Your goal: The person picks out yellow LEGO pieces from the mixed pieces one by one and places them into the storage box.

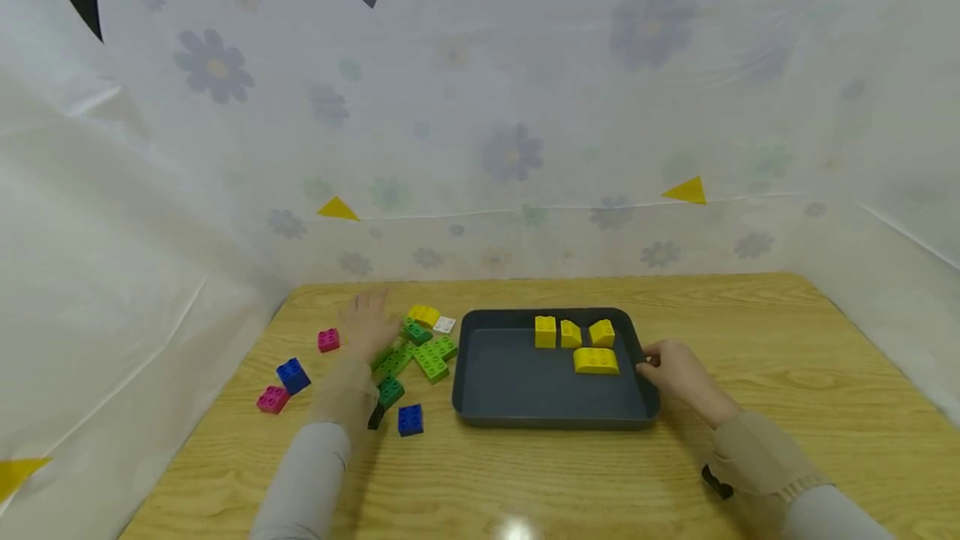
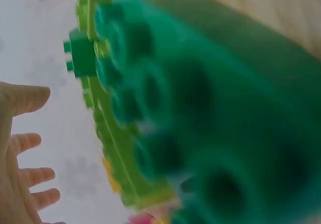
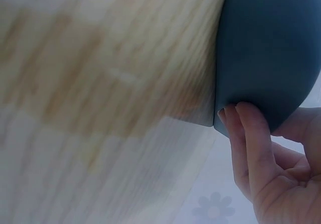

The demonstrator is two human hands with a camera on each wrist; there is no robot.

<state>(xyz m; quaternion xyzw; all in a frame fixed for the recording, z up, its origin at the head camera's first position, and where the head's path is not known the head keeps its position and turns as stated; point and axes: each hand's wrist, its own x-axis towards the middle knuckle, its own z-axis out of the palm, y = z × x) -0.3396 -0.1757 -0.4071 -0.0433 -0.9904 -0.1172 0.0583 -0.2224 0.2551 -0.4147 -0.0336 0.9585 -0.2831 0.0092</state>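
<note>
My left hand (image 1: pixel 366 325) is at the left side of the pile, fingers spread and holding nothing. In the left wrist view its fingers (image 2: pixel 37 176) are apart, and a dark green brick (image 2: pixel 165 98) fills the near view. Beside the hand are light green bricks (image 1: pixel 431 361), a dark green brick (image 1: pixel 390 392), a yellow brick (image 1: pixel 424 315) and a white brick (image 1: pixel 444 325). My right hand (image 1: pixel 678 372) pinches the right rim of a dark grey tray (image 1: pixel 510 394), thumb over the edge and fingers (image 3: pixel 253 128) against the outer wall.
Several yellow bricks sit inside the tray, among them a long curved one (image 1: pixel 596 361). Left of the pile lie a blue brick (image 1: pixel 292 375) and pink bricks (image 1: pixel 273 399); another blue brick (image 1: pixel 410 420) is nearer me. A flowered sheet (image 1: pixel 450 148) hangs behind the wooden table (image 1: pixel 525 473).
</note>
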